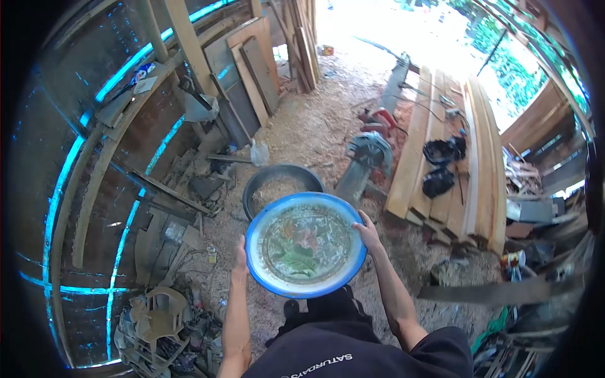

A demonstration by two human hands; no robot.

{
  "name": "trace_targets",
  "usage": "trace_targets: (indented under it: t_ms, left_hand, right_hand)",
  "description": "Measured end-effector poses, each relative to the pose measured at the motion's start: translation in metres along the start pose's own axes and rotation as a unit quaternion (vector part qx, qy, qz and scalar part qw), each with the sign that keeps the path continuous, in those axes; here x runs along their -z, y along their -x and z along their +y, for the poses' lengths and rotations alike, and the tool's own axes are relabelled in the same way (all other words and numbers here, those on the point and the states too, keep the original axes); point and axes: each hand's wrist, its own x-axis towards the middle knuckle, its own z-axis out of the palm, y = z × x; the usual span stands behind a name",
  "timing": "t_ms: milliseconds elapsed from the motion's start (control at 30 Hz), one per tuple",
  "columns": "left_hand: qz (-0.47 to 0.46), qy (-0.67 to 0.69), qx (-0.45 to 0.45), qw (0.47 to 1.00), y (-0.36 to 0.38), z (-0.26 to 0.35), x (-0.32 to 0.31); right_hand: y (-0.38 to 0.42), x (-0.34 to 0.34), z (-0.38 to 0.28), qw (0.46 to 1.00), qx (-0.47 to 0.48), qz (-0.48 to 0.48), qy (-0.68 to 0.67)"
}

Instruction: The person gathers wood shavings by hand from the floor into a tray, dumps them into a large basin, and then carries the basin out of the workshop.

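A round basin or tray (307, 244) with a blue rim, a white inner wall and a worn floral pattern is held up in front of my body. My left hand (241, 255) grips its left edge, mostly along the outside. At the right edge my right hand (367, 233) holds the rim, with the thumb over the top. Just beyond the tray, a dark round tub (252, 186) rests on the floor with sawdust inside, partly covered by the tray.
Long planks (413, 160) lie at the right with black plastic bags (439, 182) on them. A circular saw (370, 151) sits on a narrow beam. Sawdust covers the floor (302, 126). Scrap and a broken plastic chair (165, 309) are at lower left; boards lean on the left wall.
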Motion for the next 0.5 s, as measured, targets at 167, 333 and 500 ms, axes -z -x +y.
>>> trace_targets:
  t_ms: [167, 333, 500]
  left_hand:
    - [-0.025, -0.030, 0.024, 0.999, 0.085, 0.002, -0.011]
    - [-0.039, -0.061, 0.033, 0.997, 0.124, -0.022, -0.012]
    - [0.012, -0.094, 0.041, 0.995, 0.162, -0.073, -0.044]
  right_hand:
    - [0.106, 0.001, 0.013, 0.999, 0.021, 0.042, 0.029]
    - [0.169, 0.020, 0.044, 0.999, -0.017, 0.045, -0.012]
    - [0.208, 0.071, 0.075, 0.997, -0.049, 0.052, -0.034]
